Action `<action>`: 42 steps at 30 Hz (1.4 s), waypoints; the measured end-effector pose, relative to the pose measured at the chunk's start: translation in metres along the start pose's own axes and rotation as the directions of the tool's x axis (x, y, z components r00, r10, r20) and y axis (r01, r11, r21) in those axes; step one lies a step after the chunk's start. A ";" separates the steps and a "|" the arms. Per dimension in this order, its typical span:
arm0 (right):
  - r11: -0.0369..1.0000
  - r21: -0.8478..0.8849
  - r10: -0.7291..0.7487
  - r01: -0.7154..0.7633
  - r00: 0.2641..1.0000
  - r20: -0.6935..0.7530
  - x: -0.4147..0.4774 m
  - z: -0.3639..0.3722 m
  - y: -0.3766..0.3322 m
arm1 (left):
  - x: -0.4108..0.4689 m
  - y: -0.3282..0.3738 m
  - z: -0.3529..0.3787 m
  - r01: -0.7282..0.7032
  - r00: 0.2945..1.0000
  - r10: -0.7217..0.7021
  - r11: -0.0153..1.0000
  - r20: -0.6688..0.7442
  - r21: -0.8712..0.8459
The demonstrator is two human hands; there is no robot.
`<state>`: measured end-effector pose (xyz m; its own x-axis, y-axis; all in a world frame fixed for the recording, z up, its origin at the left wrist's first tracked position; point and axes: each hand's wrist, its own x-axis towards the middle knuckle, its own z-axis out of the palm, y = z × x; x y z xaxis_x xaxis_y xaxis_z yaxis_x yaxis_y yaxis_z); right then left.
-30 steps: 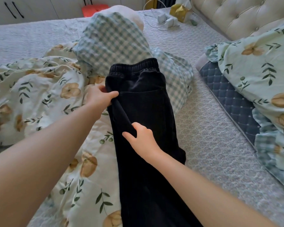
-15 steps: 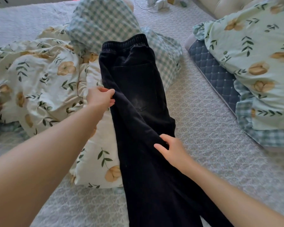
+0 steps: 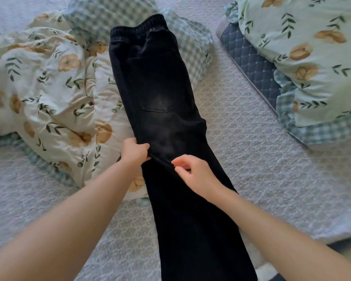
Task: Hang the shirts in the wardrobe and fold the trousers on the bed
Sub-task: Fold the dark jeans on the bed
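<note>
In the head view, the left hand [image 3: 134, 152] is gripping the left edge of the black trousers [image 3: 162, 82], fingers curled round the cloth. The right hand [image 3: 193, 175] is pinching a raised ridge of the same cloth just beside it. The trousers are lying lengthwise down the middle of the bed [image 3: 251, 159], legs stacked. The elastic waistband is resting on the floral duvet [image 3: 59, 88] at the far end, and a faded back pocket is facing up.

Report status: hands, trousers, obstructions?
Left hand grips trousers at left edge; right hand curled at the crease, grip unclear. Trousers laid out lengthwise, not folded across. Floral duvet bunched under their left side.
</note>
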<state>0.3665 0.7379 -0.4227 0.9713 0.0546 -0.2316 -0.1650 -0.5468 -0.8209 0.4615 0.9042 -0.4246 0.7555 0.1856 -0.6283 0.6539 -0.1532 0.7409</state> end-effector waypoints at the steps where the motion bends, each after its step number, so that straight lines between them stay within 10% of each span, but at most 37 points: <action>1: 0.998 0.011 0.063 -0.063 0.996 -0.065 0.006 -0.009 0.007 | -0.001 -0.002 -0.002 0.005 1.000 -0.005 0.999 0.005 -0.044; 9: 0.760 0.466 0.593 -0.454 0.777 -0.211 0.083 -0.079 0.059 | -0.006 -0.006 -0.002 -0.030 0.999 0.028 0.998 -0.039 -0.058; 24: 0.879 0.287 0.414 -0.381 0.908 -0.060 0.159 -0.092 0.082 | -0.008 -0.013 0.006 -0.175 0.954 0.197 0.978 -0.224 0.114; 30: 0.792 0.406 0.567 -0.456 0.797 -0.209 0.171 -0.136 0.116 | -0.002 -0.004 0.013 -0.149 0.958 0.181 0.977 -0.222 0.154; 42: 0.716 0.298 0.618 -0.632 0.771 0.151 0.068 -0.120 0.135 | -0.020 -0.015 0.008 -0.043 0.964 0.045 0.999 -0.263 0.011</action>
<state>0.4309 0.5672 -0.4864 0.6214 -0.1695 -0.7649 -0.7828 -0.1765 -0.5967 0.4369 0.8946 -0.4246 0.7463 0.4276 -0.5100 0.6211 -0.1720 0.7646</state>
